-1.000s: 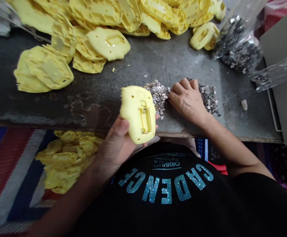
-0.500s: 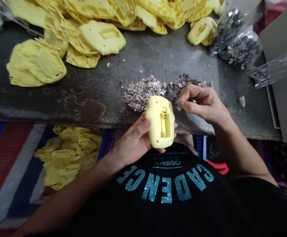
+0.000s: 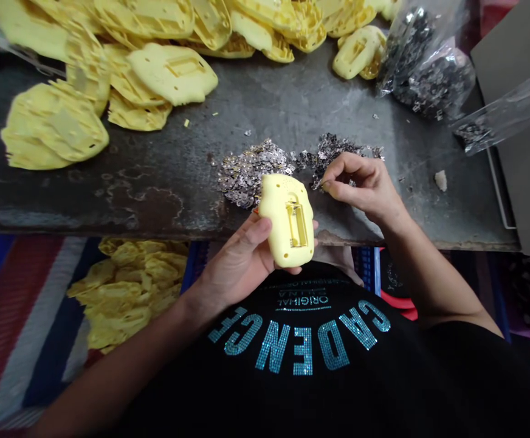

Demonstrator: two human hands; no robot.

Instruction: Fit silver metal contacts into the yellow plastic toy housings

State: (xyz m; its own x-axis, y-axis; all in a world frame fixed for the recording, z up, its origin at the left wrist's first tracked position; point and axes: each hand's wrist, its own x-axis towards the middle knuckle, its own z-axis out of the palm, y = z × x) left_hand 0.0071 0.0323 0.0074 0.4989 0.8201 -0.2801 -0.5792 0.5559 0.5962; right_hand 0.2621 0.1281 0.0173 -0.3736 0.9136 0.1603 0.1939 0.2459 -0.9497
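My left hand (image 3: 240,261) grips a yellow plastic casing (image 3: 276,225) over the table's front edge. Its back faces up, showing a long battery compartment (image 3: 298,225) with metal contacts at its ends and small screw holes near the corners. Thumb and forefinger of my right hand (image 3: 360,185) are pinched together to the right of the casing; whatever they pinch is too small to name. Just behind the casing lies a heap of small silvery metal pieces (image 3: 251,173). A darker heap of small metal pieces (image 3: 333,149) is directly beyond my right fingers.
Many yellow casing halves (image 3: 174,73) are piled along the back and left of the dark table (image 3: 274,103). Clear bags of metal pieces (image 3: 433,79) stand at the back right. Below the front edge, more yellow casings (image 3: 128,292) lie at the left.
The view has shifted slightly, so most things on the table appear further left. My right hand stays pinched near the darker heap, and my left still holds the casing.
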